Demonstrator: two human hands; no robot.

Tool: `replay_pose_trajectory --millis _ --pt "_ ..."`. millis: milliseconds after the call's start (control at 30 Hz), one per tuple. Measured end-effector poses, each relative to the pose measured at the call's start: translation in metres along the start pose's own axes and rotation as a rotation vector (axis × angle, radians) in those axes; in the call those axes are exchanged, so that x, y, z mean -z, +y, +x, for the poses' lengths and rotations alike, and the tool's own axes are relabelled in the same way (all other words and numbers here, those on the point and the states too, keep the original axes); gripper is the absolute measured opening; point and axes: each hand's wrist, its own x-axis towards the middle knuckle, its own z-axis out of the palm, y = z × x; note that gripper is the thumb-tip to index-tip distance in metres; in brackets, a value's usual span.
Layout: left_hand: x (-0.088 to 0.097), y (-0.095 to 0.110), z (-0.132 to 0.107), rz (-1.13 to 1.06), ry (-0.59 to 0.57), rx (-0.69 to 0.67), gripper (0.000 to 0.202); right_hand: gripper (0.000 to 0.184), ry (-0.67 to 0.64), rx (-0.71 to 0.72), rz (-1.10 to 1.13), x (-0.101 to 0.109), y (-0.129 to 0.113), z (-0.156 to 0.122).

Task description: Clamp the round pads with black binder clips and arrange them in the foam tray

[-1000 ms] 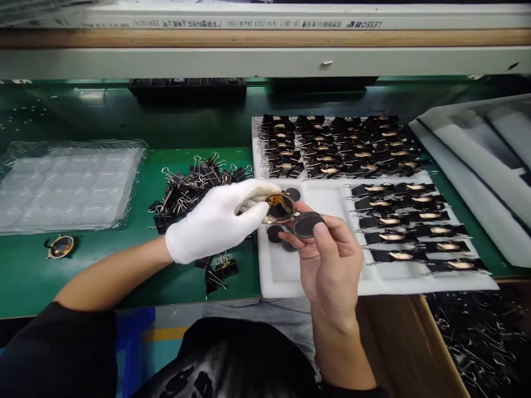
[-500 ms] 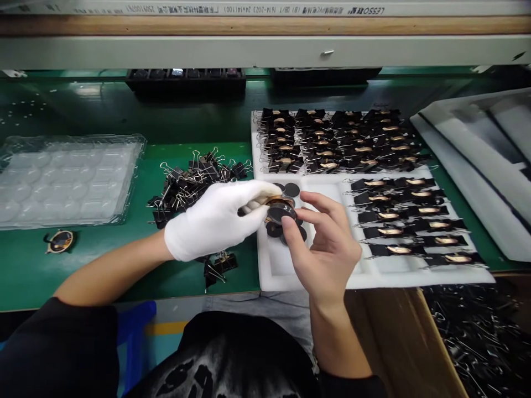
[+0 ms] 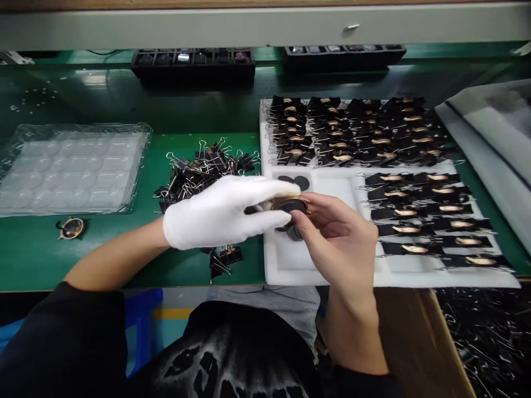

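My left hand (image 3: pixel 219 213), in a white glove, has its thumb and fingers closed around a gold-rimmed watch case (image 3: pixel 306 208). My bare right hand (image 3: pixel 346 237) grips the same case from the right, thumb in front and fingers behind. A round black disc (image 3: pixel 292 206) lies against the case between both hands; whether it is seated flat I cannot tell. Beneath them, more black discs (image 3: pixel 302 182) lie in a compartment of the white foam tray (image 3: pixel 271 265), partly hidden by my hands. Black binder clips (image 3: pixel 203 166) are heaped beyond my left hand.
Clipped gold watch cases (image 3: pixel 409 230) fill rows in the tray. A clear plastic blister tray (image 3: pixel 74 168) lies at left, near a loose gold watch case (image 3: pixel 72 228). Dark boxes (image 3: pixel 193 71) stand at the back under a beam (image 3: pixel 265 27). A box of black clips (image 3: pixel 489 331) sits lower right.
The black disc in my right hand has come against the watch case, and my right fingers now grip the case too. My left fingers have stretched further over it. The view has shifted slightly.
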Motion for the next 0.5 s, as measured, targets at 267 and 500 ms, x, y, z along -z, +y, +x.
replay_pose_trajectory --millis 267,500 --pt "0.026 -0.018 -0.010 0.515 -0.266 0.114 0.041 0.016 -0.085 -0.069 0.058 0.014 0.007 0.004" --pt "-0.022 0.000 -0.011 0.914 -0.294 0.089 0.026 0.018 -0.103 -0.111 0.172 0.019 0.019 0.001"
